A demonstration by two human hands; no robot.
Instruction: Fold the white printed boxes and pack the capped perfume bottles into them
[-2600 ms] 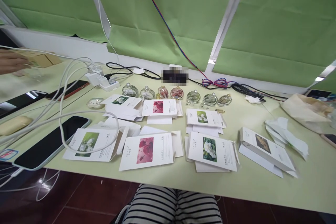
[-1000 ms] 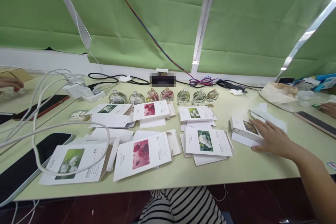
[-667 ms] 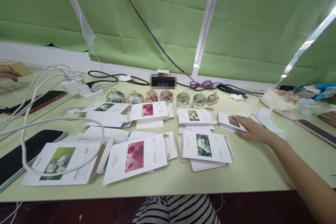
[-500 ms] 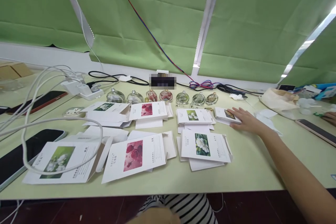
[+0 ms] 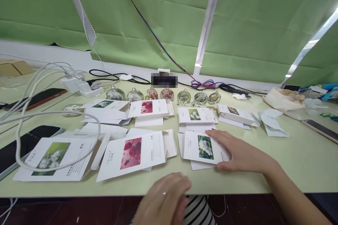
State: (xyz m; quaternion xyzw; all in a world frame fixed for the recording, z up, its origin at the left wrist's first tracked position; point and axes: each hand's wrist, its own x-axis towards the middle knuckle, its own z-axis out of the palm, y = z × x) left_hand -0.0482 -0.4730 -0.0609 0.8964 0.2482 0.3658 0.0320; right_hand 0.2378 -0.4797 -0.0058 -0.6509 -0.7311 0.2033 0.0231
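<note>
My right hand is closed over the right end of a white perfume box with a white-flower picture, fingers at its far edge and thumb at its near edge. The box lies tilted on a white carton. At the table's front edge, above my striped lap, my left hand is blurred. Its fingers are loosely bent, with nothing visible in them. A box with red roses and a white-blossom box lie farther left. Behind are a small rose box, a small white-flower box and a yellowish-picture box.
Several round glass bottles stand in a row behind the boxes. A white cable loops over the left boxes beside a phone. Crumpled white paper, a cloth bag and another phone lie on the right.
My right hand has left the yellowish-picture box and come nearer and leftward onto the front white-flower box. My left hand has risen from my lap to the table's front edge.
</note>
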